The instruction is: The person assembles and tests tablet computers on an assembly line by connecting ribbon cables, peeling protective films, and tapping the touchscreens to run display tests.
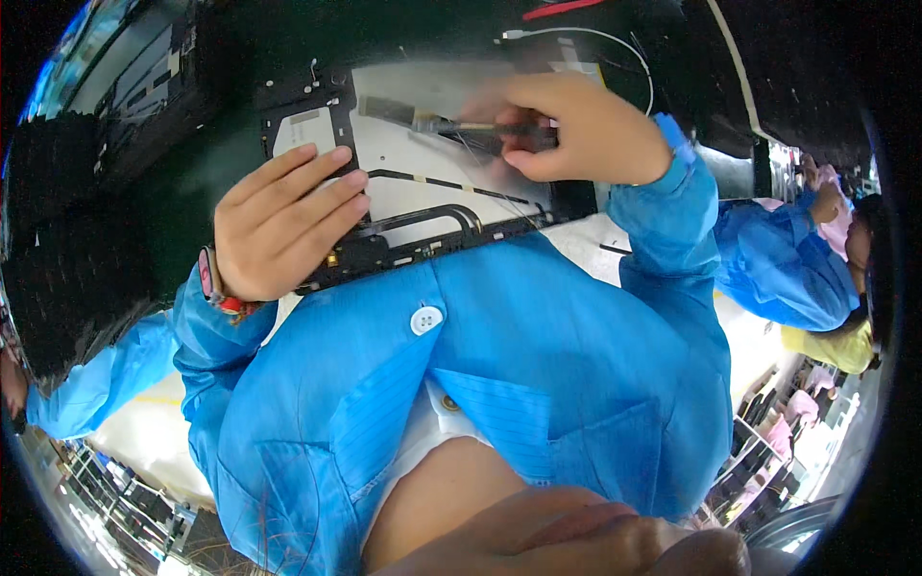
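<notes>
A flat device panel (413, 200), silver-white with a black frame, lies in front of my chest. Fine black strips and a curved black cable run across its lower part. My left hand (279, 226) rests on the panel's left side, fingers stretched out and lying flat over the black frame. In my right hand (586, 130) is a brush (437, 125) with a dark handle, gripped over the panel's upper right. Its flat bristles point left, above the silver surface. Motion smears the fingertips of this hand, and they partly hide the handle.
A white cable (586, 32) curves over the dark work surface beyond my right hand. Past it lies a red object (562, 9). Dark flat parts (139, 86) stand at the far left. Blue-sleeved people are at my right (783, 264) and left (106, 379).
</notes>
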Demonstrator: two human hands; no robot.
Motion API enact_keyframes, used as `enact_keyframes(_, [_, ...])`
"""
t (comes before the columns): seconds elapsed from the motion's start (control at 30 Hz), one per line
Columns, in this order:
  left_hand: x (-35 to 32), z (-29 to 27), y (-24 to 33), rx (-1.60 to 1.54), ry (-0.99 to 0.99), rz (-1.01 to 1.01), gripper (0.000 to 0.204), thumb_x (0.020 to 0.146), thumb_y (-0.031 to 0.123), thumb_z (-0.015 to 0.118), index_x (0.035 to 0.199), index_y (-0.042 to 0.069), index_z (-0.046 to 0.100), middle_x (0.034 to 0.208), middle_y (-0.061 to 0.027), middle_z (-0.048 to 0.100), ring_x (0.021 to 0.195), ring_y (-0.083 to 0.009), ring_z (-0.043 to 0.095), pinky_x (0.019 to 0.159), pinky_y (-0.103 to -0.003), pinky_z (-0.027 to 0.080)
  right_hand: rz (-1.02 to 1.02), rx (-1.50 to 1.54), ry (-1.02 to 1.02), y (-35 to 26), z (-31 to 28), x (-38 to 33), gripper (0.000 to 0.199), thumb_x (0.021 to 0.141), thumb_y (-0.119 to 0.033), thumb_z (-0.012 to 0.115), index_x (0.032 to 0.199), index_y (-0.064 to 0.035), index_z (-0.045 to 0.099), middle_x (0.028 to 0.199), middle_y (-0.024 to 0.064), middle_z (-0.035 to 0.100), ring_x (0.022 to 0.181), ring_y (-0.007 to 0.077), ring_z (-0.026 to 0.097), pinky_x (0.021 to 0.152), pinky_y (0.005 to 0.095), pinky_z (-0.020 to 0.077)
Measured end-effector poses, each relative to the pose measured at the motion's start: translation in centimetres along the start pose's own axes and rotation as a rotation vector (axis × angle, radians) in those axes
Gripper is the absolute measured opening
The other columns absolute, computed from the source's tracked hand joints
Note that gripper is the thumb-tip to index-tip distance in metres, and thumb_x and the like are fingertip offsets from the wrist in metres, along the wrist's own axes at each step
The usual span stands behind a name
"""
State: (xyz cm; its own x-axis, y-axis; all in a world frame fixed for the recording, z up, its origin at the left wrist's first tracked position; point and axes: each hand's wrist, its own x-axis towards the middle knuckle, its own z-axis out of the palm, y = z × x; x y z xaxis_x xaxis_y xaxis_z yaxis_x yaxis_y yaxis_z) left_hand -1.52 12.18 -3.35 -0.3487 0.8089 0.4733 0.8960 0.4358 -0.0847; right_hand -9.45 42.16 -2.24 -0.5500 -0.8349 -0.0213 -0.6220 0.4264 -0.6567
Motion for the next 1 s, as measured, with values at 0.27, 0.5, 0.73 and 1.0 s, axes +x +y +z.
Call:
enact_keyframes(0.27, [-2.9, -0.6, -2.8, -1.019, 0.166, -1.231, 0.038, 0.074, 0.010, 0.070, 0.109, -0.002, 0.058, 0.103, -0.0113, 0.063, 0.091, -0.0230, 0.060, 0.081, -0.035, 0.047, -0.410, 1.460, 0.310, 7.8, -0.2, -2.0, 0.030, 0.085, -0.023, 0.058, 0.110, -0.0073, 0.058, 0.110, 0.0054, 0.060, 0.099, 0.0215, 0.056, 0.088, 0.0332, 0.0429])
enact_keyframes(0.5, [-3.9, 3.0, -6.2, -1.557, 0.201, -1.500, 0.044, 0.079, 0.015, 0.068, 0.117, 0.000, 0.053, 0.111, -0.0115, 0.060, 0.098, -0.0228, 0.058, 0.086, -0.034, 0.045, 0.291, 1.124, 0.703, 7.7, 3.8, -1.3, 0.025, 0.088, -0.014, 0.056, 0.111, -0.0049, 0.058, 0.101, 0.0118, 0.063, 0.094, 0.0241, 0.062, 0.074, 0.0318, 0.0541])
enact_keyframes(0.73, [-4.7, 5.0, -8.7, -1.606, -0.041, -1.537, 0.047, 0.080, 0.024, 0.068, 0.118, 0.003, 0.052, 0.108, -0.0105, 0.061, 0.097, -0.0217, 0.059, 0.084, -0.036, 0.047, 0.476, 1.050, 0.619, 7.8, 5.0, -1.3, 0.025, 0.087, -0.012, 0.057, 0.110, -0.0043, 0.059, 0.098, 0.0107, 0.062, 0.089, 0.0205, 0.062, 0.075, 0.0325, 0.0547])
enact_keyframes(1.0, [0.9, 1.2, -8.1, -0.224, -0.990, -1.366, 0.046, 0.079, 0.046, 0.064, 0.082, 0.000, 0.063, 0.083, -0.0167, 0.062, 0.081, -0.0205, 0.063, 0.069, -0.033, 0.052, 0.463, 0.950, 0.617, 7.6, 5.2, -0.8, 0.025, 0.086, -0.010, 0.057, 0.110, -0.0047, 0.059, 0.096, 0.0090, 0.061, 0.084, 0.0182, 0.062, 0.073, 0.0281, 0.0545])
